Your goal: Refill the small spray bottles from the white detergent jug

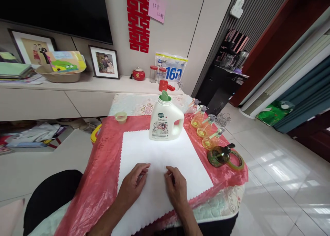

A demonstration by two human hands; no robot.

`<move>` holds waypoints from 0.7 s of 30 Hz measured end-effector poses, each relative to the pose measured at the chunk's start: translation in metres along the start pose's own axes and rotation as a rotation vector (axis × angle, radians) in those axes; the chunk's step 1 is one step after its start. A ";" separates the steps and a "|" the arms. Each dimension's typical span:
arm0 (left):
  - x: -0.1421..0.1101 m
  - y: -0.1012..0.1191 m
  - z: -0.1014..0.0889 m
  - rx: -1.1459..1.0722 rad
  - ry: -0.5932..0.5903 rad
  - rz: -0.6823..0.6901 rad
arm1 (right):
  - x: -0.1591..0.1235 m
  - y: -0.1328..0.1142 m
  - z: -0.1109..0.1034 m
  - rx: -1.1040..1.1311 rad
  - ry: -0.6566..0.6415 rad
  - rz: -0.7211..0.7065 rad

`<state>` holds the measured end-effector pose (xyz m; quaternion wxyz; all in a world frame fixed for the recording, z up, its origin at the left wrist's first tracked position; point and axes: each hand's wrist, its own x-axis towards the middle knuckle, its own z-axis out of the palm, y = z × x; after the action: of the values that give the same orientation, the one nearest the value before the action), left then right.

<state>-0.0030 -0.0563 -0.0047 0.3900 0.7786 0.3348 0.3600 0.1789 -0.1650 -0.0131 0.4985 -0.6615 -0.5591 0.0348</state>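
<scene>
Hands flat on the white cloth (160, 157), nothing gripped.

Left hand (134, 186) and right hand (176, 188) both rest palm-down, fingers loosely curled and holding nothing, on the near half of the cloth that lies over the red cover (103, 167). Looks like smoothing, or a pause with the work not begun. Detergent jug (165, 120) stands upright at the cloth's far edge, well apart from both hands, green cap (165, 96) on. Spray bottles (206, 127) line the right side. Any reach for the jug means going forward across the cloth.
</scene>
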 end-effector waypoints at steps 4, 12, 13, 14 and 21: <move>0.001 0.000 0.000 0.004 0.012 0.027 | -0.001 -0.001 0.000 -0.018 -0.011 -0.016; -0.002 0.003 0.003 -0.028 0.010 0.030 | 0.000 -0.001 -0.002 -0.008 -0.024 -0.038; -0.002 0.003 0.004 -0.035 0.006 0.020 | -0.002 0.003 0.000 -0.013 -0.037 -0.024; -0.002 0.003 0.004 -0.044 0.001 0.009 | -0.004 0.007 0.001 -0.016 -0.047 -0.002; 0.011 0.023 -0.011 -0.197 -0.168 -0.344 | 0.010 0.026 -0.001 0.078 -0.279 0.260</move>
<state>-0.0008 -0.0546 0.0232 0.5464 0.6953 0.3923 0.2531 0.2018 -0.1541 -0.0257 0.4325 -0.6973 -0.5307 0.2120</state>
